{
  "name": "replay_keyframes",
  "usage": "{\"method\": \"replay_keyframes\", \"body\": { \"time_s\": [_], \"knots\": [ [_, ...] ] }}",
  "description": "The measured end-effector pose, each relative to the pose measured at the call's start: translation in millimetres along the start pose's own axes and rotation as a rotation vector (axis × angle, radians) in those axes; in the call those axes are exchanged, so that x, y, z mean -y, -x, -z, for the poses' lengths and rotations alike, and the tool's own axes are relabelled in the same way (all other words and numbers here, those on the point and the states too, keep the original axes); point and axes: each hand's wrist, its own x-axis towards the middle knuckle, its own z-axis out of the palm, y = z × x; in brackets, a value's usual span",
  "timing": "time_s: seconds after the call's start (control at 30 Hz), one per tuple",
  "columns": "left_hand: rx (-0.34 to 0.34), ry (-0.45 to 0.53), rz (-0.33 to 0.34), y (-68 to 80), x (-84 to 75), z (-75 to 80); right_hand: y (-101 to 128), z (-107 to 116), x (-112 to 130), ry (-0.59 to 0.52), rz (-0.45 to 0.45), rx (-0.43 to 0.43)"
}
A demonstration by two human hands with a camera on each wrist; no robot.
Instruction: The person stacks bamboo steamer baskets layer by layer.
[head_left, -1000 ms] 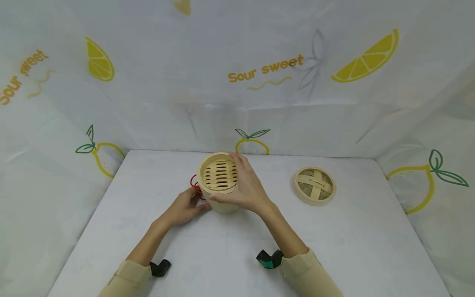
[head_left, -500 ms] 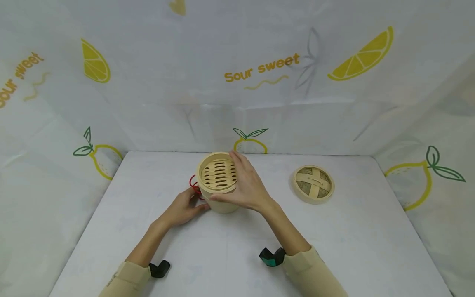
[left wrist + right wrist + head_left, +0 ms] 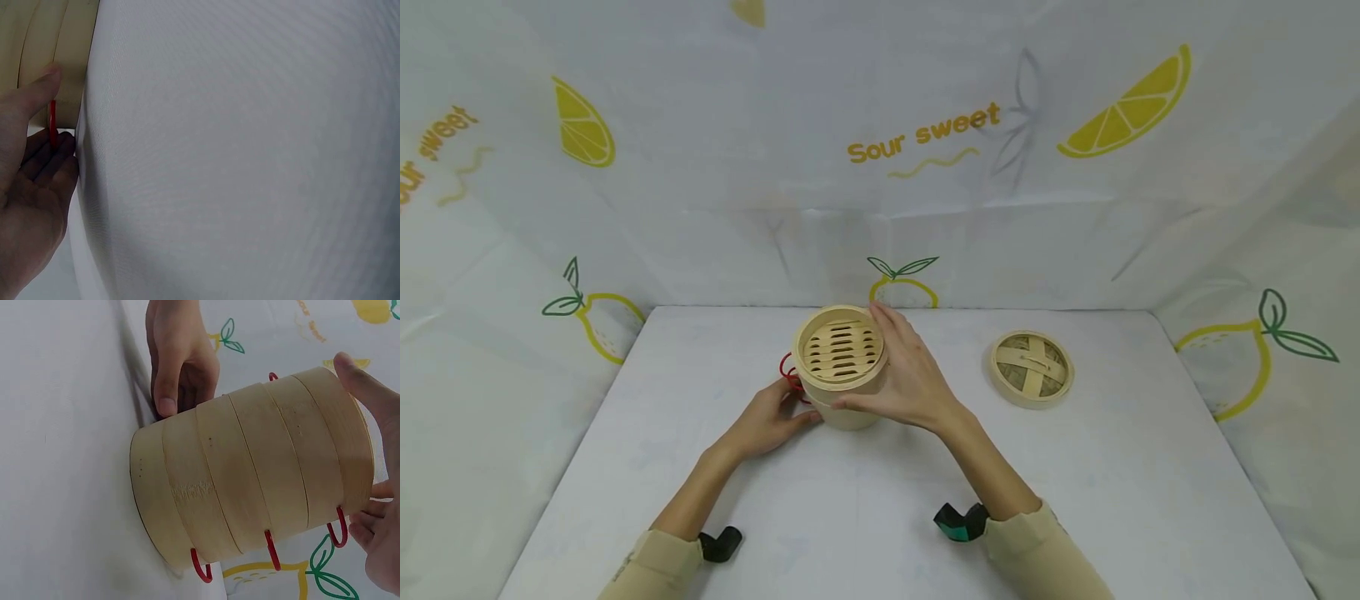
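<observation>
Head view: your right hand [image 3: 906, 379] curls over the top tier of the bamboo steamer [image 3: 838, 367], thumb on the near wall and fingers round the far rim. Your left hand [image 3: 767, 421] lies against the steamer's lower left side, thumb pressing the wall and fingers loosely bent beside the red handles [image 3: 269, 550]. The steamer stands upright between both hands, its long axis vertical and its slatted opening facing up. To the right of your right hand, well apart, lies the lid [image 3: 1032, 368].

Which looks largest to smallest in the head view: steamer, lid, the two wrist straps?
1. Steamer
2. Lid, slightly smaller across
3. Right strap and left strap: alike, unranked
</observation>
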Motion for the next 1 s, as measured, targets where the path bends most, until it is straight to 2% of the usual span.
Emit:
{"method": "replay_keyframes", "body": {
  "time_s": [0.23,0.47,1.0],
  "knots": [
    [-0.005,0.007,0.004,0.6,0.8,-0.8,9.1,9.7,-7.2,-0.058,0.043,-0.041],
    [0.010,0.015,0.022,0.9,-1.0,0.4,20.0,25.7,-16.6,-0.063,0.091,-0.095],
    [0.003,0.016,0.006,0.5,-1.7,1.3,50.7,60.8,-59.8,-0.026,0.016,-0.159]
  ]
}}
